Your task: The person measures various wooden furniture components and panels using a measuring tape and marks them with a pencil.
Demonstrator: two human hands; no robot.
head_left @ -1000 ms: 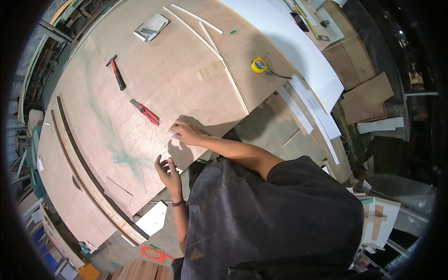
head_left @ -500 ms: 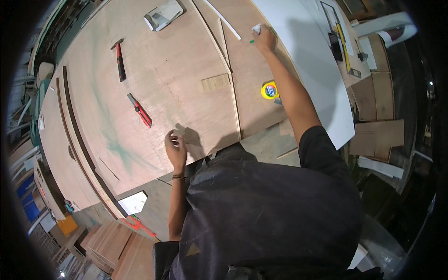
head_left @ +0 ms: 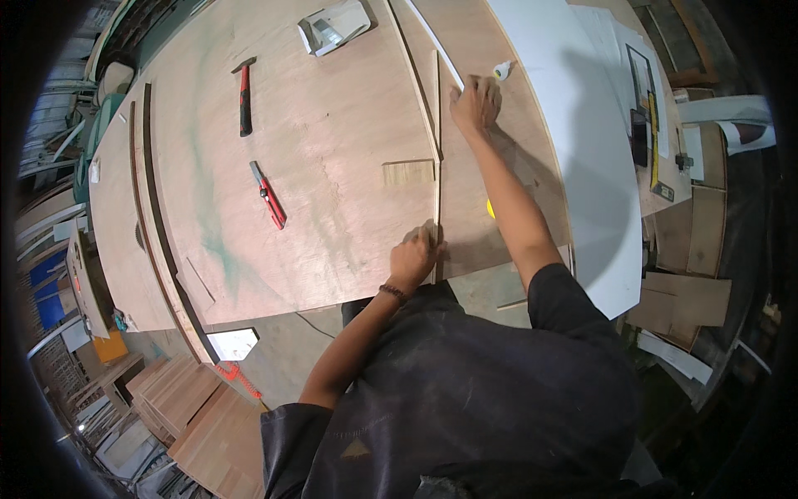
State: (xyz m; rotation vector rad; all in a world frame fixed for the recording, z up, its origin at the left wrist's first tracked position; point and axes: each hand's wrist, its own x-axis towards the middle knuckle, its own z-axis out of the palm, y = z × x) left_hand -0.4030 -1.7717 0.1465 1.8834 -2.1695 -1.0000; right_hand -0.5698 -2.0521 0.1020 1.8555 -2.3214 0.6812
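My left hand (head_left: 416,258) is closed on the near end of a long thin wooden strip (head_left: 437,195), close to the near edge of a big plywood board (head_left: 332,249). Farther off, my right hand (head_left: 478,104) has curled fingers at the end of a narrow white strip (head_left: 438,41), which runs in between thumb and fingers. Just right of it lies a small white piece with a yellowish-green end (head_left: 502,71), its kind unclear. A shorter wooden strip (head_left: 436,91) leans along the long one. Under my right forearm a yellow tape measure (head_left: 491,208) is mostly hidden.
A hammer (head_left: 245,100) and a red utility knife (head_left: 268,197) lie left on the board. An opened small box (head_left: 334,29) sits at the far side, a flat wood block (head_left: 408,173) mid-board. Long dark strips (head_left: 150,191) line the left; a white sheet (head_left: 573,166) covers the right.
My right hand has let go of the small white piece and moved nearer, to the white strip's end. My left hand has moved right and closed on the wooden strip. The whole view has shifted.
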